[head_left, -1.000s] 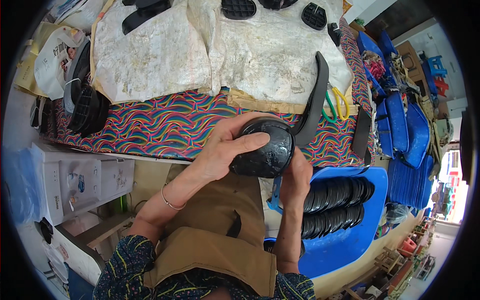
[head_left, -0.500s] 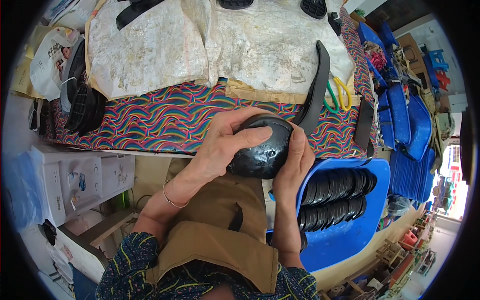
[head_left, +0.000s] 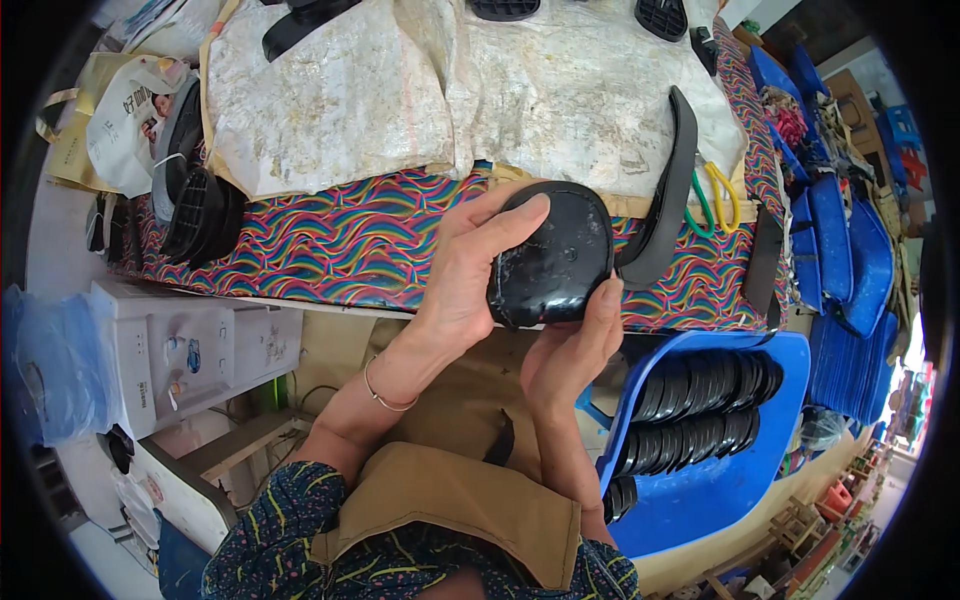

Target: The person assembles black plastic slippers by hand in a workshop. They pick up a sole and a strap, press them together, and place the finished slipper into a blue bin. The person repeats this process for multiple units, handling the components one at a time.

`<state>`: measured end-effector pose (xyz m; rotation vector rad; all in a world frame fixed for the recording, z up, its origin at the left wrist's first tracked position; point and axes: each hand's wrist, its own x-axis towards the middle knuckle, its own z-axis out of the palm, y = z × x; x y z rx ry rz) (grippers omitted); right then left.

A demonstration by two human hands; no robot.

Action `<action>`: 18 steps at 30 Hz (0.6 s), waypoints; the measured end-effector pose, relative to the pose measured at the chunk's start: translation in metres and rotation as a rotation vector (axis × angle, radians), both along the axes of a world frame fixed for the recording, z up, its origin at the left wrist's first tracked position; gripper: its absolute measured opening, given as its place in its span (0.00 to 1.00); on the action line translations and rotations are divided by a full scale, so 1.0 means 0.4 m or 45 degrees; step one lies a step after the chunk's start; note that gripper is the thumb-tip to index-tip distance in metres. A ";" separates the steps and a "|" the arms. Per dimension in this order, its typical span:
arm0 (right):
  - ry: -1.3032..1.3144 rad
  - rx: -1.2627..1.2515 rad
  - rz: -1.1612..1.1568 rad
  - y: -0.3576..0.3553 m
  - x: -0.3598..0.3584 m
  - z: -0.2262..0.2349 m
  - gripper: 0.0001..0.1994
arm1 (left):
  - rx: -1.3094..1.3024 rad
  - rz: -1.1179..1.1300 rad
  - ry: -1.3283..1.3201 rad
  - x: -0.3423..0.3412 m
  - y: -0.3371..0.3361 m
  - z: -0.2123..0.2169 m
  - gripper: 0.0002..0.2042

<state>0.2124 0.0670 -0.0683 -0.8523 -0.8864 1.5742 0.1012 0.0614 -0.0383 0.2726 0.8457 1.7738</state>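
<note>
Between my hands is a rounded, glossy black shoe sole piece (head_left: 555, 255), tilted up with its shiny face toward me. My left hand (head_left: 475, 255) clasps its left side, thumb across the upper face and fingers behind. At its lower right edge, my right hand (head_left: 575, 350) supports it with the thumb at the side and the other fingers underneath. A long, curved black sole (head_left: 670, 190) lies on the table just right of the piece. Beside that sole are scissors (head_left: 733, 205) with one green and one yellow handle loop.
A blue bin (head_left: 690, 515) at my right holds rows of stacked black pieces (head_left: 700, 385). A stained white sheet (head_left: 330, 110) covers part of the patterned tablecloth (head_left: 350, 235). More black soles (head_left: 195, 215) stand at left. A white box (head_left: 200, 345) sits below the table's left end.
Both hands have raised the black piece slightly and turned it, so its broad face shows more fully. My right hand has slid down to its lower edge. The whole view has shifted slightly.
</note>
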 end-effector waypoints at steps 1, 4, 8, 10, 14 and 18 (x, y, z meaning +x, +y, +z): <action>0.037 -0.010 0.011 0.011 0.000 -0.002 0.26 | 0.027 -0.064 0.031 -0.007 0.003 -0.010 0.19; 0.120 -0.041 0.094 0.033 0.000 0.001 0.25 | 0.126 -0.035 -0.049 0.003 0.012 0.008 0.24; 0.284 -0.210 0.126 0.051 -0.013 0.021 0.22 | 0.400 -0.249 -0.429 -0.003 0.020 0.002 0.27; 0.161 -0.149 0.204 0.039 0.009 0.013 0.22 | 0.396 -0.236 -0.507 -0.008 0.028 0.005 0.27; 0.150 0.111 0.281 0.032 0.033 -0.025 0.23 | 0.438 -0.222 -0.502 -0.011 0.024 -0.014 0.30; -0.168 0.202 0.101 0.028 0.006 -0.036 0.24 | 0.378 -0.040 -0.354 0.029 0.017 0.011 0.25</action>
